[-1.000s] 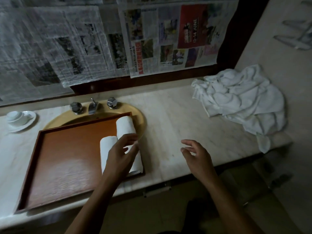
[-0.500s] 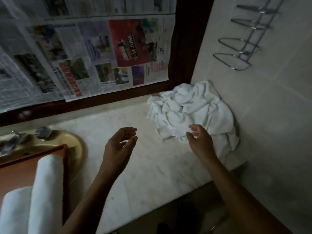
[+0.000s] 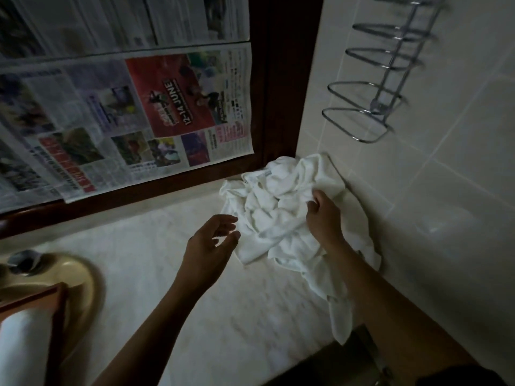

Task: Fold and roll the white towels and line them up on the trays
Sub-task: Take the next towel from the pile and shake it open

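Rolled towel lies at the near left on the tray, against its right rim. Bare bench spreads wide from there to the crumpled towel pile in the far right corner, one tail hanging over the front edge. The left hand hovers beside the pile's left edge, fingers loosely spread. The right hand fingers grip the cloth.

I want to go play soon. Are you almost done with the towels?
Not nearly. Done: a rolled towel lies on the tray. In hand: the right hand grips the crumpled pile of towels, the left hand open beside it. Left: that whole pile needs folding and rolling.
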A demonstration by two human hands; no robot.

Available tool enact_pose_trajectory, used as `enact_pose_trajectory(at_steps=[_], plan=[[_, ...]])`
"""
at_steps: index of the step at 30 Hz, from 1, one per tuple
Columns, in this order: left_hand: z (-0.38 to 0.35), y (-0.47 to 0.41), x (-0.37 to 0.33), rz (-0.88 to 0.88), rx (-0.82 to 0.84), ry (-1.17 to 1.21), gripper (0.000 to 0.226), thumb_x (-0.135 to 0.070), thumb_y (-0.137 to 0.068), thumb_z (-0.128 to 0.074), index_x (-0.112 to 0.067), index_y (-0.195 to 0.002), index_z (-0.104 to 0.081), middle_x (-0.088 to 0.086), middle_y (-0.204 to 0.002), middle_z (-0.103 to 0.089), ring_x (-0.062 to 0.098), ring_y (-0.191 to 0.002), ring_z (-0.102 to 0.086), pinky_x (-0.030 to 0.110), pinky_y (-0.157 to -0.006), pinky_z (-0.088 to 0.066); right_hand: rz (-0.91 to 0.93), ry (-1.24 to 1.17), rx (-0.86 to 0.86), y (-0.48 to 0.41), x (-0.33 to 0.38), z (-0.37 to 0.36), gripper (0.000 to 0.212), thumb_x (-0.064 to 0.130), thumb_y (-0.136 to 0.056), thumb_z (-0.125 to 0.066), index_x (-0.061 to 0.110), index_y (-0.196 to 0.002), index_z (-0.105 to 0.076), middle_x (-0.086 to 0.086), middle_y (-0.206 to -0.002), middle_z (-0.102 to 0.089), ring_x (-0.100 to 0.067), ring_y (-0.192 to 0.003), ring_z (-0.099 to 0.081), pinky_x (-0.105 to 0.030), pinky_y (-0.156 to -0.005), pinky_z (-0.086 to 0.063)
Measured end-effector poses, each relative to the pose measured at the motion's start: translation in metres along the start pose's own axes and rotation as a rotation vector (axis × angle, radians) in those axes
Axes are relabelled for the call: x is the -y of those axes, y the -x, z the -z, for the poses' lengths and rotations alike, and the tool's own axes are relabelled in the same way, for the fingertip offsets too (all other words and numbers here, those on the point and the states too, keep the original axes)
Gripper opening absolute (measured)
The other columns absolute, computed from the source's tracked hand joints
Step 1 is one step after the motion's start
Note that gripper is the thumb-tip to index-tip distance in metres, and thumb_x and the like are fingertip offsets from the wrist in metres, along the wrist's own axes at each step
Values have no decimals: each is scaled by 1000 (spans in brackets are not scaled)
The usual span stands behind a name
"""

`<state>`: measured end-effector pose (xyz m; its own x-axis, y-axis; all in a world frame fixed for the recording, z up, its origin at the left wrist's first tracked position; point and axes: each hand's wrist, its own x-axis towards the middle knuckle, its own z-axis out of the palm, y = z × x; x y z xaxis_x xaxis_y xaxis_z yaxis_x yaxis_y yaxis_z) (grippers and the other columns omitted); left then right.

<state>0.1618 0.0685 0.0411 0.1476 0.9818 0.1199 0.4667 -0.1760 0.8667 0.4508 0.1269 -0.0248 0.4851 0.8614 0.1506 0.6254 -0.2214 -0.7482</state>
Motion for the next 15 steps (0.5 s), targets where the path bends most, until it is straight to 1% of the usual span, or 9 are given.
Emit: enact_pose_trajectory(at_steps=[2,4,6,7,9,10,12,13,15], plan=[[-8,-12,8,5,35,-68,42,-31,-92,-74,-32,-131,-57,-16,-111,-67,0,-101,-63,25,-85,-52,92,-96,69,6,30,17,34,21,-103,-51,15,-135,-61,-5,-134,-65,-24,-125,-57,-36,-106,-44],[-19,-23,11,-19,72,-145,65,-33,-90,-77,-27,-146,-44,-7,-124,-63,6,-106,-60,25,-88,-50,228,-148,173,18,57,37,32,23,-99,-48,20,-126,-64,4,-123,-68,-17,-114,-61,-37,-98,-48],[-30,-35,6,-71,46,-184,81,-33,-88,-79,-22,-154,-35,4,-143,-55,17,-123,-55,30,-99,-48,341,-193,310,33,82,61,26,17,-100,-48,21,-118,-65,9,-113,-69,-11,-105,-63,-31,-90,-47],[-32,-41,1,-101,24,-182,86,-34,-87,-79,-20,-157,-31,7,-152,-48,21,-133,-49,32,-106,-44,377,-200,397,39,93,72,24,13,-102,-48,21,-117,-65,10,-113,-69,-9,-106,-64,-28,-91,-47],[-36,-54,-12,-188,11,-169,91,-41,-86,-78,-20,-159,-27,6,-161,-37,19,-145,-37,31,-115,-33,448,-192,565,55,114,94,27,9,-105,-49,23,-120,-66,9,-120,-69,-6,-114,-63,-23,-99,-47],[-38,-60,-17,-252,26,-154,87,-49,-88,-73,-20,-158,-30,5,-161,-38,15,-145,-36,30,-117,-32,486,-185,615,63,122,102,28,9,-105,-50,24,-122,-67,9,-124,-68,-4,-119,-61,-22,-104,-45],[-40,-64,-25,-326,60,-97,62,-53,-95,-58,-14,-144,-53,7,-145,-56,4,-131,-50,34,-113,-44,519,-202,627,76,133,114,31,9,-105,-52,31,-123,-65,11,-131,-65,2,-125,-56,-17,-108,-41],[-39,-60,-29,-327,60,-64,48,-41,-97,-57,-6,-130,-63,8,-128,-67,-6,-112,-56,33,-102,-51,496,-232,605,81,137,118,33,11,-106,-52,36,-123,-64,16,-130,-64,8,-124,-54,-14,-106,-40],[-34,-48,-27,-256,46,5,24,-14,-100,-56,0,-113,-70,-5,-98,-71,-13,-86,-60,16,-82,-52,418,-309,561,87,140,125,30,20,-106,-51,46,-114,-64,22,-123,-65,10,-117,-56,-15,-102,-41]])
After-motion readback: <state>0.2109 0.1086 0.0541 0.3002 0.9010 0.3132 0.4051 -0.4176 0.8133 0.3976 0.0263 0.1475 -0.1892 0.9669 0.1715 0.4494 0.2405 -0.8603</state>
